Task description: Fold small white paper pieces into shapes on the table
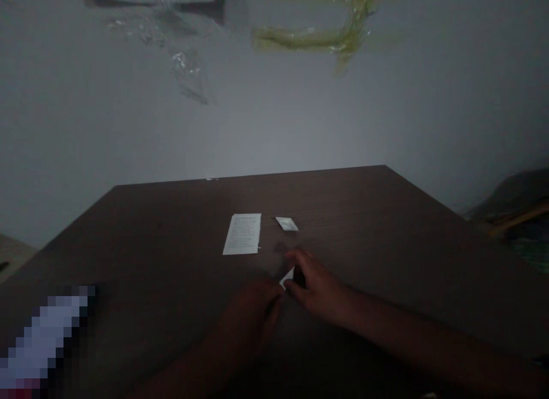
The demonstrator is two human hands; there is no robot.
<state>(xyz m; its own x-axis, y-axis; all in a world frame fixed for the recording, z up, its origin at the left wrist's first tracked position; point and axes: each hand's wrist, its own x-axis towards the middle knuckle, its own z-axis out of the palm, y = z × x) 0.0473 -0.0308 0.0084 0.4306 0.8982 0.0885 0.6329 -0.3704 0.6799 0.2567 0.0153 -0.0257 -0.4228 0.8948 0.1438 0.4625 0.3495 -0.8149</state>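
Note:
A small folded piece of white paper (287, 278) shows between my two hands, low over the brown table. My right hand (315, 284) pinches its right side between thumb and fingers. My left hand (253, 307) is curled at the paper's lower left, its fingertips close to the paper's edge; they are dark and partly hidden. Just beyond my hands lies a small folded paper diamond (287, 223). Left of that, a printed sheet of paper (242, 234) rests flat with lines of text.
The brown table (171, 216) meets a pale wall (274, 119) with clear and yellow tape stuck on it. A blurred-out bright object (45, 336) lies at the table's left. A tiny white scrap (212, 179) sits at the back edge. Dark items stand beyond the right edge.

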